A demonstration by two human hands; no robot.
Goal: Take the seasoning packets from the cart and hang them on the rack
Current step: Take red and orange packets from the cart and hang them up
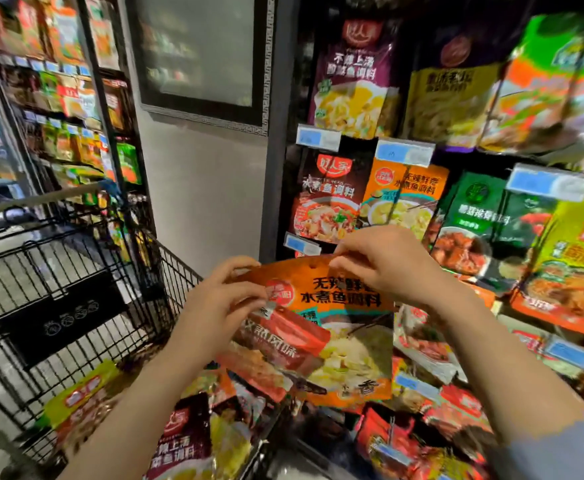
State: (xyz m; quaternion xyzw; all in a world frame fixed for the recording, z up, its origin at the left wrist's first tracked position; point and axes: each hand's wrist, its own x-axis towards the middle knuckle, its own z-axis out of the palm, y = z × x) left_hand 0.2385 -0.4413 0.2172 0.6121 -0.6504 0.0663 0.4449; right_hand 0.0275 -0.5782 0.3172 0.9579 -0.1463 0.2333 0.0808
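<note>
Store aisle, rack (456, 161) packed with seasoning, and both hands, left hand (228, 299) and right hand (384, 261), pinched the orange packet (339, 327) by its top edge, upright just below its matching row on the rack, right hand nearer.

Orange packet (339, 299) held up: glossy plastic film, smooth, light sheen across the print, top edge slightly crinkled. Red packet (283, 337) just behind it: same shiny film. Packets in the cart (186, 434): glossy plastic, wrinkled, catching glare. Cart (76, 258): black coated metal wire, fairly matt; handle bar (41, 199) looks smooth, pale, satin. Black sign panel on cart (62, 320): matt plastic. Hanging packets on rack (401, 199): glossy film. Price tag holders (404, 152): clear glossy plastic. Wall (207, 188): matt grey, smooth.
</note>
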